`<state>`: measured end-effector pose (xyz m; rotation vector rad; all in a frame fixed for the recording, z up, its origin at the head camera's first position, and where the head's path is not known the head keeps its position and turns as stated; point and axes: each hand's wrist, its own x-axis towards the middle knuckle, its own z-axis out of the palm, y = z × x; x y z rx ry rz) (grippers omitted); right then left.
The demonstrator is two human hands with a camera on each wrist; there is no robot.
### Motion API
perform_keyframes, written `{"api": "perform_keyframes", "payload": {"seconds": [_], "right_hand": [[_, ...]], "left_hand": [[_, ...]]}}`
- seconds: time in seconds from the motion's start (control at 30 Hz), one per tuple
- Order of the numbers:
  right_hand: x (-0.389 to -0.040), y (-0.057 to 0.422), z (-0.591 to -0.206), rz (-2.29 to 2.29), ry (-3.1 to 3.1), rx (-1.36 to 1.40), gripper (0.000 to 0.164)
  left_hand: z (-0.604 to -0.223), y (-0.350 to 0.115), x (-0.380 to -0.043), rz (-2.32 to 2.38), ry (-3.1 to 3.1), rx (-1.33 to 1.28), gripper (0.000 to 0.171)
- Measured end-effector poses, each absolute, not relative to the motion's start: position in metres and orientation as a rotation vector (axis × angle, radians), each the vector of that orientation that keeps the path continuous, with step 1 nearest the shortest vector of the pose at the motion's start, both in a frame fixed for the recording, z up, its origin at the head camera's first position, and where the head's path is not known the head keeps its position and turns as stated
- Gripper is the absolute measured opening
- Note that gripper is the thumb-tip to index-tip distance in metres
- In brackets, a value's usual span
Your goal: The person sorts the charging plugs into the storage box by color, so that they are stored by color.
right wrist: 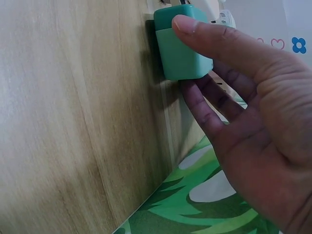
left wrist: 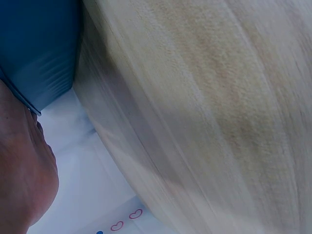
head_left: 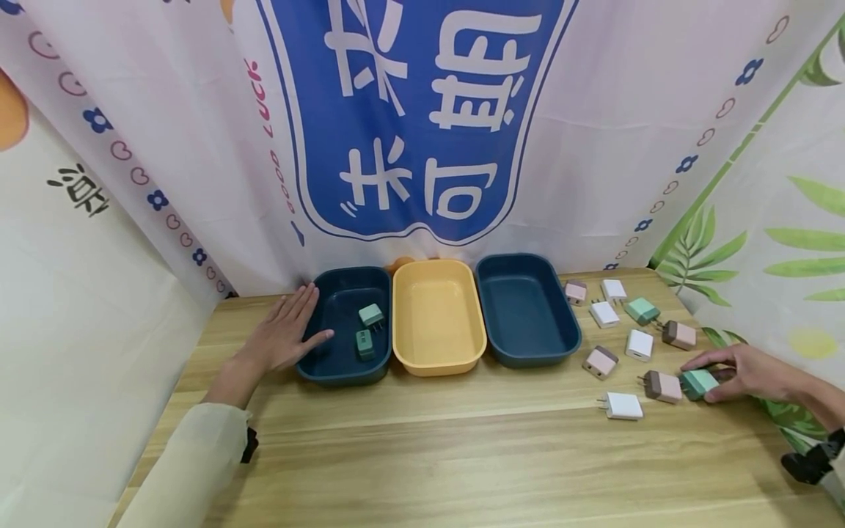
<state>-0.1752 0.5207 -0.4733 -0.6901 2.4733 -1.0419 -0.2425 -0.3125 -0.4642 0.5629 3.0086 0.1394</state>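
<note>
At the right of the table my right hand (head_left: 755,374) pinches a green two-tone charger plug (head_left: 697,383) between thumb and fingers. In the right wrist view the thumb lies on one side of the charger (right wrist: 183,54) and the fingers reach under the other, close to the wood. A pink and brown charger (head_left: 663,386) lies right beside it. Over at the left, my left hand (head_left: 282,331) rests with straight fingers on the left edge of a dark blue tray (head_left: 343,379), thumb over its inside. Two green chargers (head_left: 371,315) lie in that tray.
A yellow tray (head_left: 439,315) and a second dark blue tray (head_left: 528,315) stand in the same row. White chargers (head_left: 623,405), pink and brown ones (head_left: 601,362) and another green charger (head_left: 642,311) lie scattered at the right. Printed curtains (head_left: 594,183) hang behind the table.
</note>
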Motion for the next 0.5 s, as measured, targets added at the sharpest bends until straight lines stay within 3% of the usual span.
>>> {"api": "perform_keyframes", "payload": {"seconds": [0.5], "right_hand": [[-0.174,0.517,-0.458,-0.897,2.646,-0.635,0.042]], "left_hand": [[-0.465,-0.311,-0.243,0.134,3.006,0.568,0.098]]}}
